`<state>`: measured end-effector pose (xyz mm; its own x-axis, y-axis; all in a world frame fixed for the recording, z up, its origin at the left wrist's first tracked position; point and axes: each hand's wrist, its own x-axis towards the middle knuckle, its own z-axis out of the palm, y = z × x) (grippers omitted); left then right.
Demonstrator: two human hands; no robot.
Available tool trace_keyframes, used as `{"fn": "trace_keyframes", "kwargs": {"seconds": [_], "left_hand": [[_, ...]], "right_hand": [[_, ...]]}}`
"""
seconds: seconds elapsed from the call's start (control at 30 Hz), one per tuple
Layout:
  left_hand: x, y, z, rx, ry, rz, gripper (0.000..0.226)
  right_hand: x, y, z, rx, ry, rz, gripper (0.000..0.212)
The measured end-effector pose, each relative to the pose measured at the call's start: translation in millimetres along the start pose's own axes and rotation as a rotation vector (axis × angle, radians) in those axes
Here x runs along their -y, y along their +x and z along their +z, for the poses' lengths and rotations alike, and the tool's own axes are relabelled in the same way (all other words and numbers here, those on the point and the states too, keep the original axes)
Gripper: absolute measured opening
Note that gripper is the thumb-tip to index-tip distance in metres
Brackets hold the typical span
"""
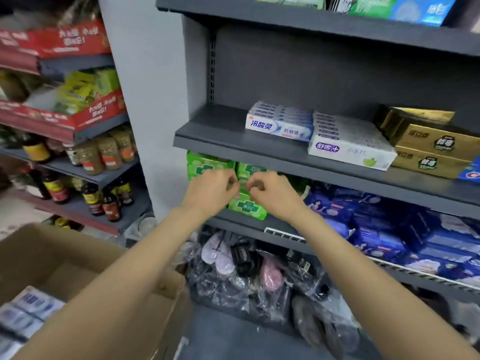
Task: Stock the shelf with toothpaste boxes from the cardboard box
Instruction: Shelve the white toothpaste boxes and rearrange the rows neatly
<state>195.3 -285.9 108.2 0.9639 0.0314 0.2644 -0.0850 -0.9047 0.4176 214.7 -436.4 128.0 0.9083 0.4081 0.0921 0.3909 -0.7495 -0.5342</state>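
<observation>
Left hand: raised in front of the shelving, fingers curled inward, nothing visibly held. Right hand: just beside the left, fingers likewise curled, nothing visibly held; whether the two hands touch cannot be told.

Green packs: directly behind the fingers, stacked at the left end of the lower tier.

Shelf: dark grey, directly above the fingers, its left part bare.

Toothpaste boxes: white and blue, stacked flat on that shelf, above and right of the fingers. White boxes: a second stack, touching the first on its right. Gold boxes: further right on the same shelf.

Cardboard box: open, below and well left of the fingers, partly covered by the left forearm. Boxed stock: white and blue, lying inside it, blurred.

Blue packs: right of and below the fingers. Bagged slippers: below the fingers, in clear plastic. Bottles and jars: on the neighbouring shelving, left of the fingers.
</observation>
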Motion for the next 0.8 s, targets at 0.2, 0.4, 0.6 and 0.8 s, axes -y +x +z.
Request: {"fn": "trace_keyframes", "kwargs": {"seconds": [0.2, 0.4, 0.6, 0.8], "left_hand": [[70, -86, -12, 0.148, 0.144, -0.116, 0.023], [183, -159, -17, 0.205, 0.16, -0.357, 0.022], [315, -213, -22, 0.422, 0.16, -0.527, 0.022], [436, -240, -17, 0.75, 0.285, -0.375, 0.04]], "right_hand": [[47, -41, 83, 0.188, 0.059, -0.033, 0.02], [106, -57, 186, 0.338, 0.062, -0.065, 0.022], [164, -51, 303, 0.444, 0.039, 0.052, 0.02], [201, -40, 419, 0.546, 0.0, 0.171, 0.029]]}}
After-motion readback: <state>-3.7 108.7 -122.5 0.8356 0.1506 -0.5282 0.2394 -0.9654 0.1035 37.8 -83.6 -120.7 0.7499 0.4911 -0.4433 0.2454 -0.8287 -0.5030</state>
